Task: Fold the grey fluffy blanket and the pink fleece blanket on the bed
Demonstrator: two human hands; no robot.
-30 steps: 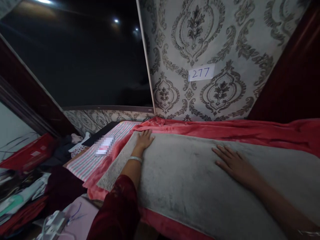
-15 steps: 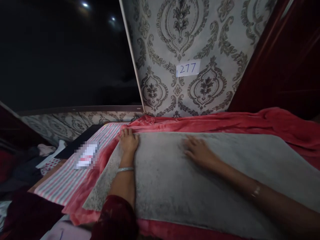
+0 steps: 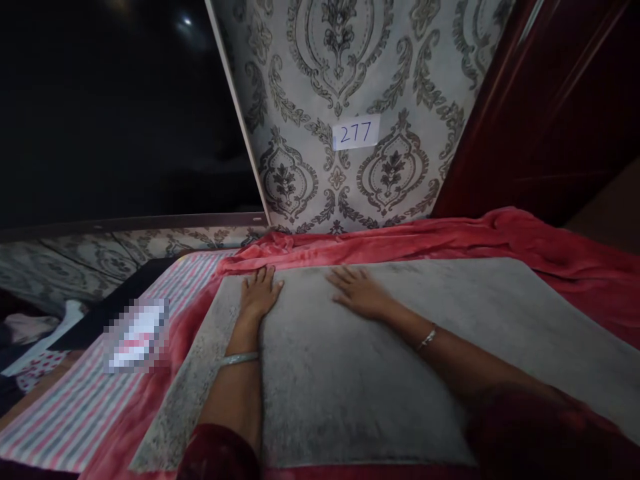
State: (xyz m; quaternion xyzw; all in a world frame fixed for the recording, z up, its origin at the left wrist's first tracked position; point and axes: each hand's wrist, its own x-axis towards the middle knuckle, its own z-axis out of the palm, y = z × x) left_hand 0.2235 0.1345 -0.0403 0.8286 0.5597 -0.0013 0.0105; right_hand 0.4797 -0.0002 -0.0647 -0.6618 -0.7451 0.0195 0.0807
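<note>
"277" on wall paper slip [image 3: 356,133]

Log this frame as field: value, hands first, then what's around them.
left hand: palm down on grey mat, near its far edge
right hand: palm down over same mat, slightly blurred
under mat: red blanket
left of blanket: striped cloth
wall: patterned, paper reading 277

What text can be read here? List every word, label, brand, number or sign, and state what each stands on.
"277": handwritten in blue on the white paper label on the patterned wallpaper.
Too small to read: the mark at the bottom right of the television.
Pixelated, unreadable: the white item on the striped cloth.
</note>
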